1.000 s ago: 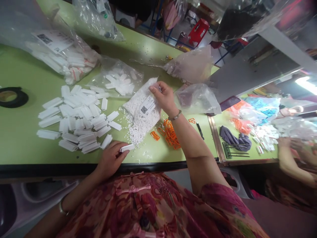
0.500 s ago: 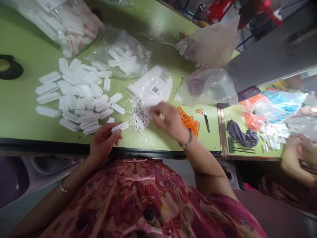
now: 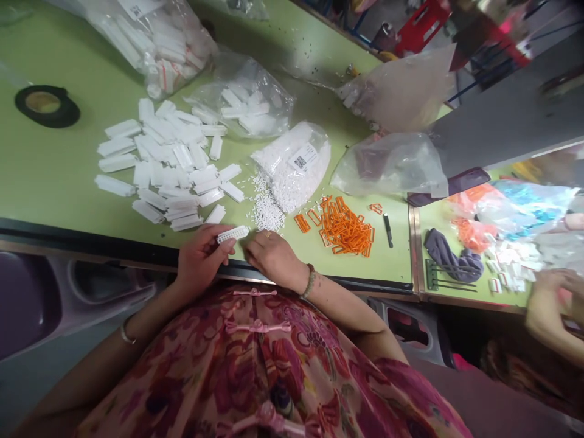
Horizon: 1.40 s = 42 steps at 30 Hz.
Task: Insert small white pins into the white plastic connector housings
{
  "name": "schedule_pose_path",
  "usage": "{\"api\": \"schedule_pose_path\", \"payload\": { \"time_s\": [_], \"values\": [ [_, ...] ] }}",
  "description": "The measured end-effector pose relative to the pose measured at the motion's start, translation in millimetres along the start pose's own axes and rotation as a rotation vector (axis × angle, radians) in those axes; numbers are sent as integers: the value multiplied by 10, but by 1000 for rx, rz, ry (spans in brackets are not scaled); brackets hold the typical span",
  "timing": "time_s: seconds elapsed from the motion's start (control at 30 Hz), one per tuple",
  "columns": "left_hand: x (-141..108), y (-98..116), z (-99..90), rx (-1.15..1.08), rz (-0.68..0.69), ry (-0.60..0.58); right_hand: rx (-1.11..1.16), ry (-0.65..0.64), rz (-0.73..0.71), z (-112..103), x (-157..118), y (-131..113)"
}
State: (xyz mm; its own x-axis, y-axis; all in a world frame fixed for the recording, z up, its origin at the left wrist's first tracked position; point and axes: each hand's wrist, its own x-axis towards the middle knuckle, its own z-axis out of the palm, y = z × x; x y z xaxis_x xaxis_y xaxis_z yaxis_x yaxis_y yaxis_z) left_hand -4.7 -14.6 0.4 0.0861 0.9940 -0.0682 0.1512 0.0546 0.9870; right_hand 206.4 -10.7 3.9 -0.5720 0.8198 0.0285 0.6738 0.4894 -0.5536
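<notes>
A white plastic connector housing (image 3: 233, 234) with rows of small holes is pinched in my left hand (image 3: 203, 255), tilted a little upward to the right. My right hand (image 3: 276, 258) rests at the table's front edge, just right of the housing. Its fingers are curled together, and whatever they may hold is hidden. Right beyond that hand lies a heap of tiny white plastic pieces (image 3: 268, 210), spilling from a clear bag (image 3: 296, 176) with a label. A large pile of similar white housings (image 3: 168, 164) spreads to the left.
Orange plastic clips (image 3: 347, 228) are heaped to the right, beside a black-handled knife (image 3: 387, 231). Black tape (image 3: 47, 106) lies at far left. Plastic bags of white parts (image 3: 250, 100) stand behind. A co-worker's hands (image 3: 552, 298) are at the far right, near a grey cloth (image 3: 454, 255).
My right hand has moved left and toward me, from over the tiny white pieces to the table's edge beside the housing. The view has shifted, and the whole orange heap now shows.
</notes>
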Motion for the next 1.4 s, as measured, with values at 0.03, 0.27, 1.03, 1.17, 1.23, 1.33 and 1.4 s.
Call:
{"api": "schedule_pose_path", "payload": {
  "time_s": [0.03, 0.27, 1.03, 1.17, 1.23, 1.33, 1.4],
  "values": [
    [-3, -14, 3, 5, 8, -4, 110, 52, 54, -18, -17, 11],
    [10, -80, 60, 73, 1, -118, 740, 359, 293, -98, -163, 67],
    [6, -147, 137, 167, 101, -205, 591, 446, 269, 36, -225, 41],
    [10, -162, 117, 232, 145, -214, 552, 412, 325, 40, -243, 24],
    [6, -176, 101, 252, 161, -235, 603, 401, 367, 50, -251, 21],
    [-7, -205, 82, 250, 198, -251, 795, 296, 450, 38, -251, 16],
    [-18, -221, 77, 237, 218, -241, 918, 222, 485, -2, -239, 10]
  ]
}}
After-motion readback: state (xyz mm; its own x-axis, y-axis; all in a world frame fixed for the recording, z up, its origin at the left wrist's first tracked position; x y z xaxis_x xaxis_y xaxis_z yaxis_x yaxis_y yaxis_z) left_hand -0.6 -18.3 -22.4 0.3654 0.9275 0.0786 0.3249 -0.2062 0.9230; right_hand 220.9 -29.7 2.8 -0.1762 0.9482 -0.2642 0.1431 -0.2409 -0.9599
